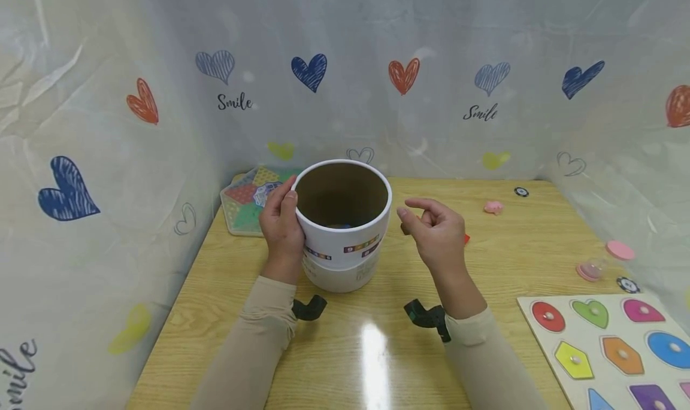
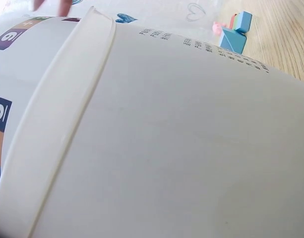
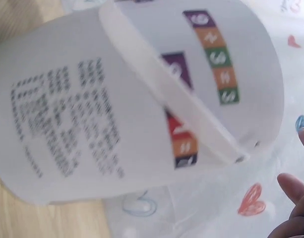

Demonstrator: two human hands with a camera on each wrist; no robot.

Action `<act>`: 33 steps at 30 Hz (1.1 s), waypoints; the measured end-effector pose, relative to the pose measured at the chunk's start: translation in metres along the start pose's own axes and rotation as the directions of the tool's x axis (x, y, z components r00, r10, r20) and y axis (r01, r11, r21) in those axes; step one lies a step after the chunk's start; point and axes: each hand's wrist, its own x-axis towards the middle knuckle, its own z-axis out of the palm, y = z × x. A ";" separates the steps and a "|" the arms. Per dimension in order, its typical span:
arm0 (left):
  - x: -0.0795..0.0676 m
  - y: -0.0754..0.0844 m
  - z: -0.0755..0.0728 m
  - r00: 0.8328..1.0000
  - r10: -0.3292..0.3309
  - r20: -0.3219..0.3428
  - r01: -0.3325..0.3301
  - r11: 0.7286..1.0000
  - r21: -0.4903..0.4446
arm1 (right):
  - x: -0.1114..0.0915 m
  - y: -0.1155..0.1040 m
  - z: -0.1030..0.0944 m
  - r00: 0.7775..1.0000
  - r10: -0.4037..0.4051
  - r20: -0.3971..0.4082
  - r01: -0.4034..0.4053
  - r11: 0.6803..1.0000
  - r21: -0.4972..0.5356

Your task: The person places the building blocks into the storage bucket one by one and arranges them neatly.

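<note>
Beige sleeves (image 1: 237, 338) are flanking a white bucket (image 1: 344, 239) left of the shape board (image 1: 584, 335); the left grip (image 1: 281, 233) is clasping its rim, the right grip (image 1: 438, 233) hovering empty. Probably light, stiff, slippery, it's favouring two-sided rim holds.

Bucket (image 1: 342, 245) blocks mid-table, the left hand (image 1: 283, 227) gripping its left side and a patterned case (image 1: 244, 211) close behind that hand; the bucket's mouth is uncovered, leaving entry from above unobstructed. A narrow gap separates bucket and right hand (image 1: 439, 233), while in front, room between the forearms is narrowed by two black wrist clips (image 1: 423, 315). Right of the right forearm, a wide lane runs back past the puzzle board (image 1: 590, 338), with a pink toy (image 1: 493, 207) and chip (image 1: 521, 191) low obstacles farther back; curtain (image 1: 345, 27) bounds the rear.
</note>
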 end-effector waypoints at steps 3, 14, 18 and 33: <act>0.001 0.000 -0.001 1.000 0.007 0.000 -0.007 1.000 -0.004 | 0.005 0.024 -0.007 0.999 0.040 -0.017 -0.041 0.996 -0.080; -0.002 0.000 -0.003 0.999 -0.008 -0.034 0.008 1.000 -0.008 | 0.028 0.120 -0.015 0.908 0.403 0.115 -0.233 0.712 -0.662; -0.003 -0.001 -0.001 0.999 0.007 -0.039 -0.008 1.000 -0.015 | 0.036 0.125 -0.011 0.892 0.407 0.198 -0.119 0.632 -0.766; 0.001 -0.002 0.000 0.998 0.060 -0.007 -0.060 0.998 -0.009 | 0.036 0.118 -0.007 0.875 0.430 0.220 -0.043 0.522 -0.852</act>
